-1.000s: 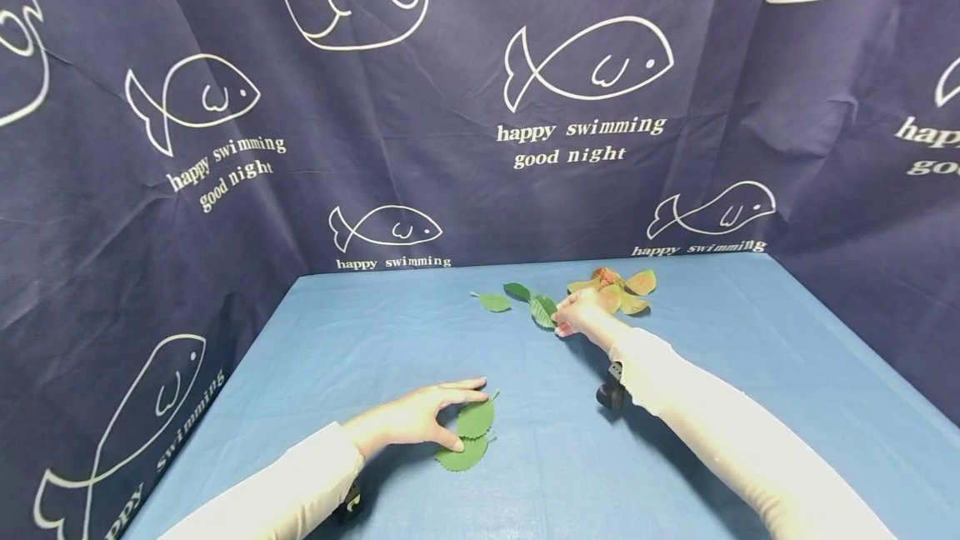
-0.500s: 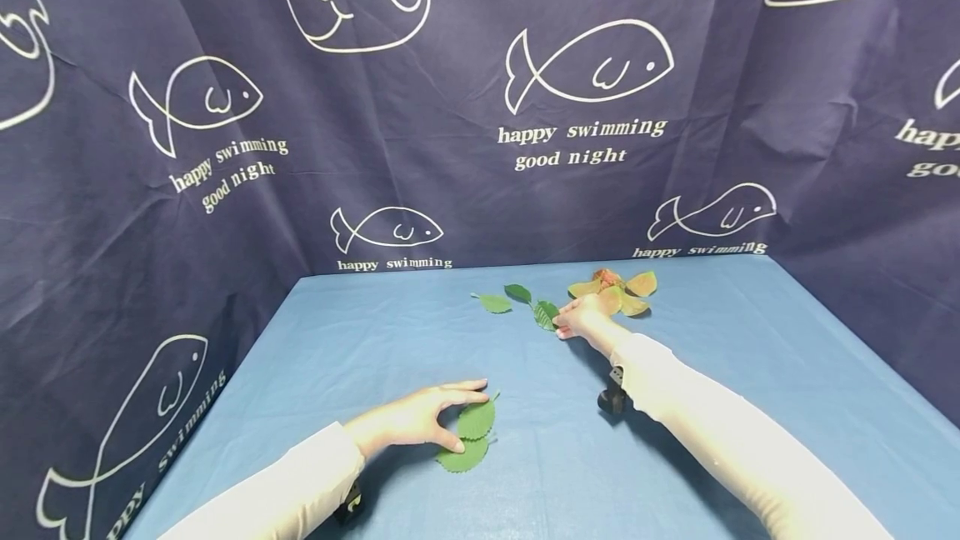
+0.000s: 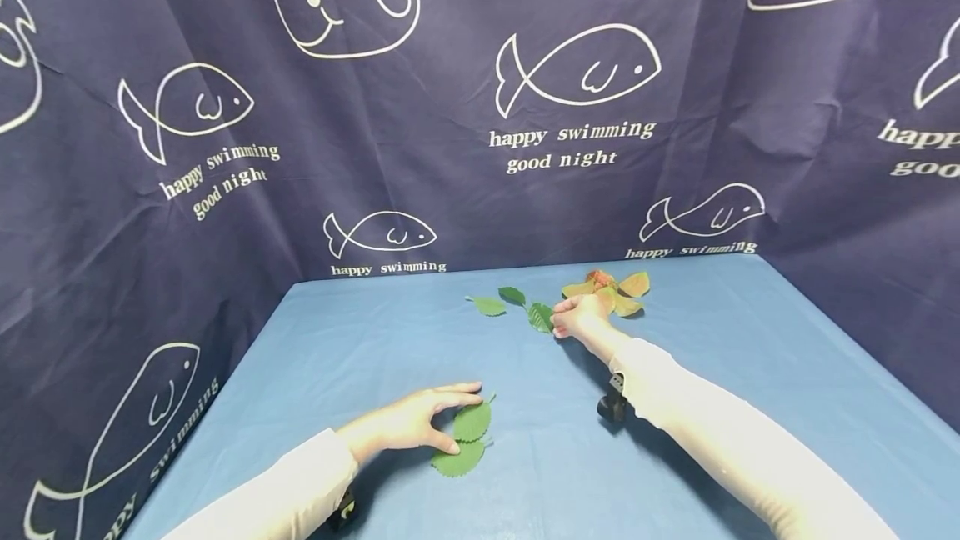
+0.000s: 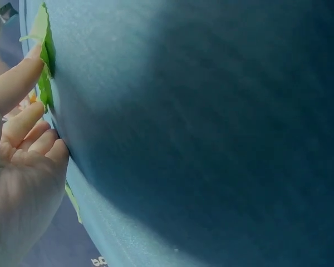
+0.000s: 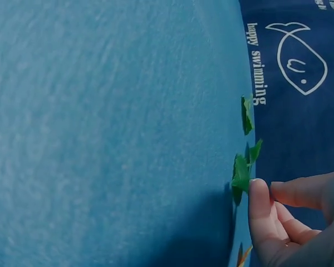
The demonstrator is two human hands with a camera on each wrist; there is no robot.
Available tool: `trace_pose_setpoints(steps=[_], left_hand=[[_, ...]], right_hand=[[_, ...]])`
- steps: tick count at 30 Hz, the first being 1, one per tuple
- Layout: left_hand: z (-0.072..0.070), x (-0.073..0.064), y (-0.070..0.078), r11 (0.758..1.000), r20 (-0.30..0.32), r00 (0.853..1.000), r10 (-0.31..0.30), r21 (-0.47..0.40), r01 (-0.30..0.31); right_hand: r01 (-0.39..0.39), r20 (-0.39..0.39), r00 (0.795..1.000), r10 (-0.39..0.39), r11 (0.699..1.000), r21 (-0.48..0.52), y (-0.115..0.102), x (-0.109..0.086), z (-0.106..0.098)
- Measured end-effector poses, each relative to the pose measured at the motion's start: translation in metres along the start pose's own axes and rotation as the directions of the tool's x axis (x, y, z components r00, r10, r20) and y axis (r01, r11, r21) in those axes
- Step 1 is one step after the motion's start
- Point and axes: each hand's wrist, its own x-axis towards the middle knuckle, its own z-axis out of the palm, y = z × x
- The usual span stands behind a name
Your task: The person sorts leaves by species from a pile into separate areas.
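In the head view, my left hand (image 3: 405, 421) rests on the table at front centre, thumb and fingers spread apart. Its thumb touches a lower round green leaf (image 3: 459, 459); its fingertips lie along an upper green leaf (image 3: 472, 422) that overlaps it. In the left wrist view the thumb and a finger meet the green leaves (image 4: 46, 47). Farther back, my right hand (image 3: 579, 317) pinches the edge of a ribbed green leaf (image 3: 540, 317). The right wrist view shows that green leaf (image 5: 240, 177) against the thumb, with the fingers curled.
To the left of the ribbed leaf lie a dark green leaf (image 3: 512, 296) and a lighter leaf (image 3: 490, 307). Behind my right hand are yellow-orange leaves (image 3: 634, 284) around a reddish clump (image 3: 600, 278). A dark blue fish-print curtain (image 3: 420, 132) surrounds the blue table (image 3: 360, 340).
The ribbed leaf has turned slightly at my right fingertips, and that hand has shifted a little. My left hand keeps its place on its two leaves. The head view has shifted slightly.
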Motion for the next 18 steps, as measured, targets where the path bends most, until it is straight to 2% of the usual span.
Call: trace_pose_setpoints(steps=[5,12,18], left_hand=[[0.003,-0.002,0.001,1.0,-0.023,1.0,-0.013,0.001,0.013],[0.001,-0.004,0.001,0.999,-0.04,0.999,0.024,-0.023,-0.024],[0.003,-0.004,0.005,0.996,-0.089,0.996,-0.017,-0.087,0.009]], right_hand=[[0.046,0.006,0.999,-0.046,0.997,-0.06,-0.002,-0.006,0.006],[0.095,0.068,0.994,-0.09,0.993,-0.069,-0.01,-0.019,0.014],[0.122,0.128,0.986,-0.109,0.988,-0.098,-0.02,-0.034,0.024]])
